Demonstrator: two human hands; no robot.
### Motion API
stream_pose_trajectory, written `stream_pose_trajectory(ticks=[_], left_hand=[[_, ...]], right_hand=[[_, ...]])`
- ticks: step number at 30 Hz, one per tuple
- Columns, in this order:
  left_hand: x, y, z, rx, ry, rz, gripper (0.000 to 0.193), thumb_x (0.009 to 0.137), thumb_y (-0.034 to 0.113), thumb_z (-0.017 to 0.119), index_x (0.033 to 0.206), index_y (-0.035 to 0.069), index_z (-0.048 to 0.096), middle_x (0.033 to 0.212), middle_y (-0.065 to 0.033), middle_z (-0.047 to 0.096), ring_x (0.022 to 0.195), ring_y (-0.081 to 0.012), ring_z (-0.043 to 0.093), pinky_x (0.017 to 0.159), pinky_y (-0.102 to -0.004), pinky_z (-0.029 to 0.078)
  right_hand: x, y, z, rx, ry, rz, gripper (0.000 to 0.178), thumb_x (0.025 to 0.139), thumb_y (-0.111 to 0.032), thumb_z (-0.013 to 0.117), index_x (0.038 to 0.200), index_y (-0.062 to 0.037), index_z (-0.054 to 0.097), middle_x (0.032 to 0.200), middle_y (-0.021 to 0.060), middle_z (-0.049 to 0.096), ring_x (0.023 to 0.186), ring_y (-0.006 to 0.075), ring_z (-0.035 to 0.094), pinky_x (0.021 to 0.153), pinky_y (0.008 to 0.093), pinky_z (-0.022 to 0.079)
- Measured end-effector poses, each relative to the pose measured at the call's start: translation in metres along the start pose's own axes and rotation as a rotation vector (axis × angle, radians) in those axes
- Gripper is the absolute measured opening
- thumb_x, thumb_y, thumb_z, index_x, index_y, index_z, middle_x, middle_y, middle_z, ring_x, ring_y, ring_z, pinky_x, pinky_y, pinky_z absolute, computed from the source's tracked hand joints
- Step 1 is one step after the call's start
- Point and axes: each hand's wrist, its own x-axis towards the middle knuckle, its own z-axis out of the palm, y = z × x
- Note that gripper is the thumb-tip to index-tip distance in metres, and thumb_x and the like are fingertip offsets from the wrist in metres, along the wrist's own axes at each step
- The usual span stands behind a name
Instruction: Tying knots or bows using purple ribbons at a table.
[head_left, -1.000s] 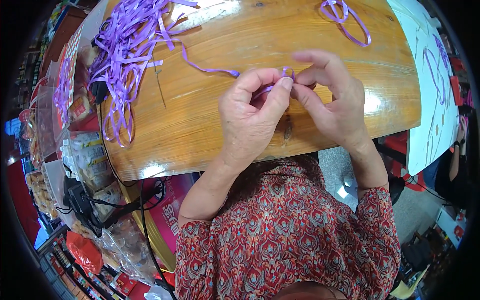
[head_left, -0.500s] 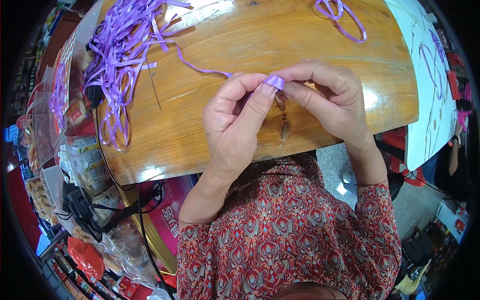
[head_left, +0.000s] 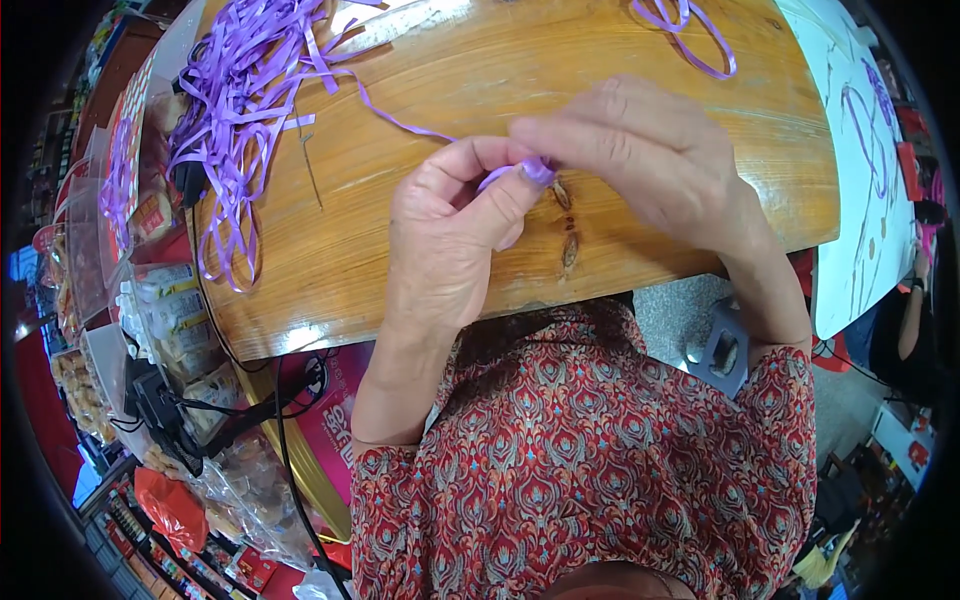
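Observation:
A small folded bit of purple ribbon is pinched between the thumb and fingers of my left hand, just above the wooden table. From that hand a thin ribbon tail runs back to a tangled pile of purple ribbons at the far left. My right hand arches over the folded ribbon, its fingertips right beside or on it. Motion blurs those fingers, so I cannot tell whether they grip the ribbon.
On the wooden table, a thin metal wire lies beside the pile. A loose ribbon loop rests at the far right. A white marbled table adjoins on the right. Packaged food and black cables crowd the left.
My right hand has lifted and turned, its fingers swinging over the folded ribbon. My left hand has shifted slightly left, still pinching the ribbon.

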Motion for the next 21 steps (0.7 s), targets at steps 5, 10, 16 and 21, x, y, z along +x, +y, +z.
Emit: stream_pose_trajectory(ticks=[5, 10, 16, 21], left_hand=[[-0.001, -0.003, 0.002, 0.063, 0.071, 0.094, 0.009, 0.08, 0.001, 0.065, 0.089, 0.002, 0.061, 0.073, 0.0064, 0.053, 0.059, 0.0005, 0.042, 0.051, -0.0139, 0.032], [-0.004, -0.006, 0.006, 0.131, 0.167, 0.216, 0.009, 0.079, -0.002, 0.064, 0.086, 0.003, 0.06, 0.072, 0.0075, 0.052, 0.061, 0.0016, 0.041, 0.053, -0.0132, 0.033], [-0.007, -0.009, 0.008, 0.222, 0.179, 0.257, 0.008, 0.08, 0.0, 0.064, 0.086, 0.004, 0.06, 0.073, 0.0081, 0.051, 0.063, 0.0022, 0.041, 0.054, -0.0127, 0.034], [-0.004, -0.014, 0.004, 0.187, 0.144, 0.306, 0.011, 0.08, -0.001, 0.064, 0.089, 0.003, 0.059, 0.077, 0.0057, 0.053, 0.065, 0.0007, 0.043, 0.057, -0.0132, 0.036]], right_hand=[[-0.002, -0.005, 0.003, 0.051, 0.067, 0.251, 0.033, 0.07, -0.003, 0.069, 0.101, 0.0019, 0.063, 0.084, 0.0124, 0.063, 0.073, 0.0224, 0.062, 0.063, 0.0289, 0.049], [-0.003, -0.016, -0.002, 0.143, 0.058, 0.295, 0.029, 0.066, -0.003, 0.075, 0.093, 0.0007, 0.065, 0.082, 0.0106, 0.062, 0.071, 0.0208, 0.06, 0.061, 0.0276, 0.047], [-0.002, -0.02, 0.01, 0.05, 0.11, 0.255, 0.019, 0.067, 0.005, 0.07, 0.084, 0.0011, 0.063, 0.079, 0.0098, 0.061, 0.069, 0.0201, 0.059, 0.058, 0.0271, 0.046], [0.0, -0.023, 0.014, 0.218, 0.091, 0.456, 0.011, 0.071, 0.004, 0.065, 0.08, 0.001, 0.059, 0.075, 0.006, 0.058, 0.067, 0.0147, 0.055, 0.059, 0.0235, 0.043]])
